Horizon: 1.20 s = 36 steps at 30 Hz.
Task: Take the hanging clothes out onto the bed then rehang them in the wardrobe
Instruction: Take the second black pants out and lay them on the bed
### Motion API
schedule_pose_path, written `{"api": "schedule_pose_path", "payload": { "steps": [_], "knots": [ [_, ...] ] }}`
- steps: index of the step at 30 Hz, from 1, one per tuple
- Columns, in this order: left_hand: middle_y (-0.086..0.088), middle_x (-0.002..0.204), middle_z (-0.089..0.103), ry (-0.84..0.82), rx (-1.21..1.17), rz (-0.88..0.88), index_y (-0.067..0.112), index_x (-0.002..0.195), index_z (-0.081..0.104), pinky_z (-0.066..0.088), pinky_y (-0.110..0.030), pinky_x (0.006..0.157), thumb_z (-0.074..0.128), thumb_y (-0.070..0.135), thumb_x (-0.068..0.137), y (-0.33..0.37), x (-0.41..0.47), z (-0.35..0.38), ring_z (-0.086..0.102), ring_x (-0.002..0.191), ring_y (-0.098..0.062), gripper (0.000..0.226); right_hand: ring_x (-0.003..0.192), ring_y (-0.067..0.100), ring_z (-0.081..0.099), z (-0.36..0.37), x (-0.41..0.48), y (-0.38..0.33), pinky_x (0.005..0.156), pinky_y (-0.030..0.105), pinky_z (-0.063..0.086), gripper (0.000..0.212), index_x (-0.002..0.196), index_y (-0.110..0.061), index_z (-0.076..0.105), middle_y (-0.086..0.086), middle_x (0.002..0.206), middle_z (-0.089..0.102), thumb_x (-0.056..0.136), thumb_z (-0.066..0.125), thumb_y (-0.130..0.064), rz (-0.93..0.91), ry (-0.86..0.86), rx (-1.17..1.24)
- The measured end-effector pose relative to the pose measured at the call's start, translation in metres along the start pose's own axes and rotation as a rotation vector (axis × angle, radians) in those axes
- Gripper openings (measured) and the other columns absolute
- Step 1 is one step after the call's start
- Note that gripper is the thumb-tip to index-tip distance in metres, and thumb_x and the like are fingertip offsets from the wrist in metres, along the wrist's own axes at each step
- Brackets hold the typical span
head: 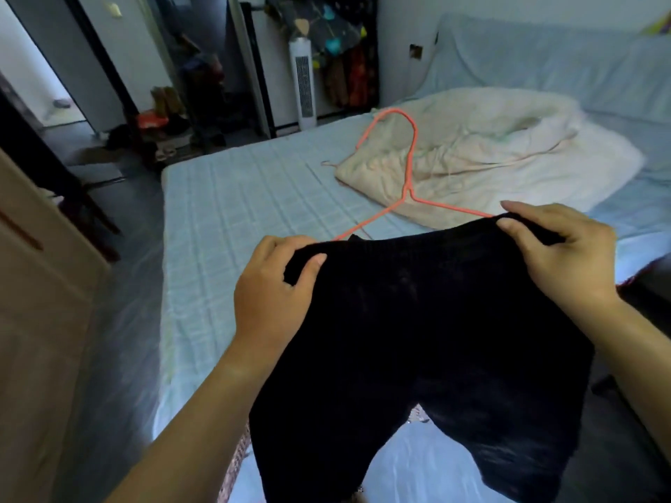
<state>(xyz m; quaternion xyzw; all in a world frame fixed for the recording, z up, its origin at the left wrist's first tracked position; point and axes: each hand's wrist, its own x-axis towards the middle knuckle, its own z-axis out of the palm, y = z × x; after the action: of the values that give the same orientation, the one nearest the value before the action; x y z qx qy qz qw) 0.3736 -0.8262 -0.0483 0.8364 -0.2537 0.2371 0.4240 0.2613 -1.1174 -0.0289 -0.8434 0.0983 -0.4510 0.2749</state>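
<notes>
- Black knitted garment (428, 321) on thin coral wire hanger (409, 192): held at frame centre over pale blue checked bed (236, 212). Hook points to 12 o'clock.
- Risk: knit slides off hanger arm if either pinch slackens.
- Risk: hook likely to snag crumpled cream duvet (490, 157) at 1 o'clock.
- Left hand (276, 285): thumb and curled fingers pinch garment shoulder at 9 o'clock.
- Right hand (559, 255): same pinch at 3 o'clock, forefinger extended.

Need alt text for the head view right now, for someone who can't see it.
The left hand and right hand grip a black garment by its top edge, on a pink hanger, above a blue-sheeted bed. A cream duvet lies bunched beyond.
</notes>
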Motion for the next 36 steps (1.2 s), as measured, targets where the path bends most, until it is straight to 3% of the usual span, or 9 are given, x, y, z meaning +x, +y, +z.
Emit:
{"api": "schedule_pose_path", "payload": {
  "steps": [8,11,14,16,18,22,27,33,36],
  "knots": [
    [0.013,0.094,0.058,-0.131,0.059,-0.069,0.032,0.098,0.063,0.040,-0.016,0.066,0.057,0.037,0.087,-0.059,0.093,0.071,0.052,0.082,-0.001,0.014,0.086,0.004,0.061,0.096,0.085,0.078,0.084,0.013,0.044,0.022,0.104,-0.020,0.071,-0.007,0.090,0.066,0.083,0.069,-0.025,0.078,-0.148,0.028],
    [0.012,0.097,0.058,-0.197,0.131,-0.130,0.033,0.102,0.062,0.044,-0.027,0.065,0.058,0.034,0.090,-0.088,0.114,0.099,0.054,0.082,-0.006,0.013,0.087,0.003,0.061,0.141,0.103,0.109,0.083,0.010,0.043,0.022,0.103,-0.020,0.072,-0.008,0.091,0.067,0.082,0.069,-0.025,0.152,-0.254,0.058],
    [0.010,0.096,0.054,-0.274,0.239,-0.206,0.033,0.106,0.059,0.038,-0.028,0.060,0.053,0.035,0.093,-0.124,0.131,0.126,0.053,0.078,-0.010,0.015,0.087,0.000,0.059,0.195,0.121,0.140,0.082,0.007,0.041,0.020,0.102,-0.022,0.072,-0.010,0.092,0.067,0.082,0.070,-0.024,0.183,-0.375,0.094],
    [0.007,0.094,0.051,-0.338,0.286,-0.273,0.030,0.108,0.057,0.038,-0.029,0.059,0.049,0.036,0.095,-0.152,0.138,0.142,0.053,0.077,-0.015,0.016,0.086,0.003,0.061,0.238,0.129,0.162,0.083,0.013,0.044,0.020,0.101,-0.024,0.072,-0.009,0.093,0.068,0.082,0.070,-0.025,0.180,-0.464,0.113],
    [0.002,0.095,0.051,-0.377,0.320,-0.365,0.027,0.110,0.056,0.043,-0.034,0.063,0.047,0.035,0.096,-0.180,0.143,0.159,0.055,0.080,-0.021,0.019,0.086,0.007,0.062,0.286,0.134,0.185,0.083,0.021,0.046,0.019,0.101,-0.026,0.072,-0.006,0.093,0.070,0.082,0.070,-0.026,0.194,-0.548,0.150],
    [-0.003,0.097,0.051,-0.402,0.394,-0.563,0.021,0.112,0.056,0.041,-0.034,0.064,0.047,0.031,0.096,-0.232,0.146,0.192,0.054,0.082,-0.024,0.021,0.084,0.007,0.061,0.372,0.130,0.225,0.077,0.014,0.043,0.020,0.102,-0.029,0.072,-0.007,0.090,0.069,0.083,0.068,-0.029,0.219,-0.717,0.173],
    [-0.007,0.104,0.053,-0.436,0.551,-0.721,0.020,0.116,0.056,0.039,-0.032,0.065,0.046,0.030,0.097,-0.291,0.135,0.242,0.057,0.086,-0.027,0.024,0.089,0.015,0.063,0.453,0.109,0.269,0.081,0.030,0.049,0.022,0.105,-0.031,0.070,-0.002,0.092,0.069,0.084,0.066,-0.033,0.243,-0.850,0.161],
    [-0.010,0.110,0.055,-0.442,0.522,-0.836,0.014,0.115,0.056,0.046,-0.037,0.073,0.053,0.024,0.094,-0.364,0.115,0.292,0.059,0.092,-0.029,0.024,0.081,0.010,0.057,0.524,0.081,0.310,0.071,0.009,0.036,0.023,0.107,-0.024,0.070,-0.002,0.089,0.065,0.084,0.067,-0.029,0.250,-0.959,0.146],
    [-0.009,0.120,0.055,-0.542,0.497,-0.856,0.017,0.123,0.053,0.047,-0.042,0.086,0.054,0.032,0.092,-0.392,0.102,0.311,0.057,0.105,-0.030,0.034,0.085,0.012,0.059,0.547,0.069,0.332,0.071,0.017,0.040,0.027,0.112,-0.027,0.067,-0.005,0.092,0.063,0.086,0.064,-0.032,0.220,-1.074,0.097]
  ]
}}
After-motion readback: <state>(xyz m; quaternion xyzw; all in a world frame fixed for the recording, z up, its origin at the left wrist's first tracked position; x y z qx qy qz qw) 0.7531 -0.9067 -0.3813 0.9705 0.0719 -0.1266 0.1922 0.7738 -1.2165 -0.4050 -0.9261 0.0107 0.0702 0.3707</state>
